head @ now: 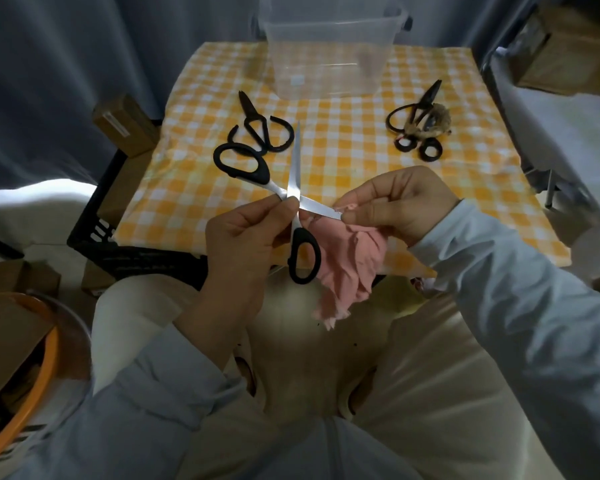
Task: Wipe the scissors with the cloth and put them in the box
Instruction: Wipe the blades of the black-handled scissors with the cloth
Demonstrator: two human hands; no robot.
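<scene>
Scissors: steel-bladed scissors with black plastic handles, spread wide in an X, held up over the near edge of the table
Left hand: left hand pinches the scissors at the pivot – thumb and fingertips on the crossing
Right hand: right hand pinches the crumpled pink cloth round the tip of the right-pointing blade; the rest of the cloth hangs down
Box: clear plastic box at the far edge, well apart from the hands
Table: yellow-and-white checked tablecloth
Others: all-black scissors far left; more dark scissors far right – touching a tan fibrous bundle
</scene>
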